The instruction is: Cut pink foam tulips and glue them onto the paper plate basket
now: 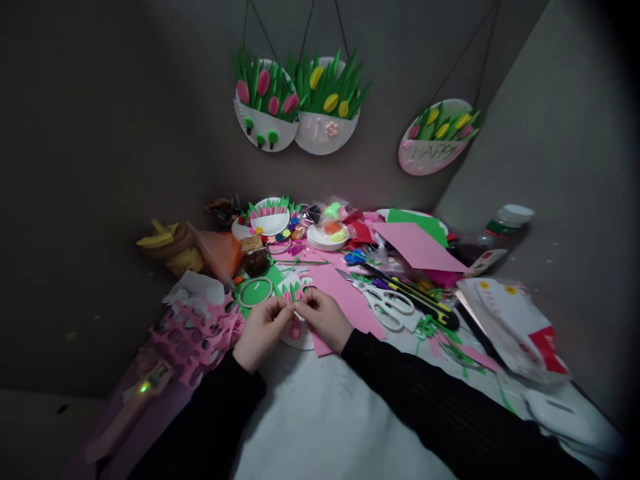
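Note:
My left hand (263, 331) and my right hand (324, 315) meet at the middle of the table, thumbs and fingertips pinched together. Whatever lies between the fingertips is too small to make out. Under and behind them is a white paper plate (299, 339) with green paper grass and pink petal shapes (299, 295). A small pink piece (295, 328) shows just below the fingertips. Pink paper (345, 300) lies beside my right hand. Left of the plate, a tape ring (256, 291) rests on green paper.
White scissors (387, 303) and black-and-yellow cutters (425, 303) lie to the right. Punched pink scraps (193, 333) and a glue gun (133, 410) are at the left. A lidded bottle (503, 227) stands at the back right. Decorated plates (323, 133) hang on the wall.

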`<state>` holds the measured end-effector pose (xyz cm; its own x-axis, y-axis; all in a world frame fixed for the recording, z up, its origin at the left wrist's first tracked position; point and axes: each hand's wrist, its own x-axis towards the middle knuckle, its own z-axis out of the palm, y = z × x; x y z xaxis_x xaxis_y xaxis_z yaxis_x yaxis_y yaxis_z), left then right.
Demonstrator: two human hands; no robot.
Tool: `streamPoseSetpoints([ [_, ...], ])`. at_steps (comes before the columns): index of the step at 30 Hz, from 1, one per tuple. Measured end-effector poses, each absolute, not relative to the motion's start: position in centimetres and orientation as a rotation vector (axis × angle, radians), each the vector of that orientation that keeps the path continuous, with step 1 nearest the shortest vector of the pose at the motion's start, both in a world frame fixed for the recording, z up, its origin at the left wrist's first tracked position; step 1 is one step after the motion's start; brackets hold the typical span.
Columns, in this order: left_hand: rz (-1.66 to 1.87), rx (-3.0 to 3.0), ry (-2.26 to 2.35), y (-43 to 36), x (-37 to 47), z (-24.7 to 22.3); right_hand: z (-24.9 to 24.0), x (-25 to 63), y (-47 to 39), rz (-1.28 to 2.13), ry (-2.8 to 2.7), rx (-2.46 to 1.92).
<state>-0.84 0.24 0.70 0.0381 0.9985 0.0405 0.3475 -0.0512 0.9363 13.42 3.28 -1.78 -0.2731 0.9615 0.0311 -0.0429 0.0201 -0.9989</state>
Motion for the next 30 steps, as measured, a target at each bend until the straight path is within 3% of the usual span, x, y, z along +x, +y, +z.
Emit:
streamPoseSetpoints([
  [8, 1.218, 1.440, 1.452, 0.2, -1.3, 1.2, -2.4, 13.7, 4.0, 1.603, -1.192, -1.050],
  [14, 1.251, 1.362, 1.468, 0.4, -1.9, 1.1, -2.0, 13.9, 3.9, 1.547, -1.261, -0.953],
  [20, 1.146, 1.414, 1.447, 0.4, -0.8, 1.3, -1.2, 13.8, 3.3, 1.352, -1.418, -0.901],
  [30, 1.015, 1.412, 1.320, 0.1, -0.8, 1.5, -2.1, 13.9, 3.5, 1.432, -1.386, -0.952],
])
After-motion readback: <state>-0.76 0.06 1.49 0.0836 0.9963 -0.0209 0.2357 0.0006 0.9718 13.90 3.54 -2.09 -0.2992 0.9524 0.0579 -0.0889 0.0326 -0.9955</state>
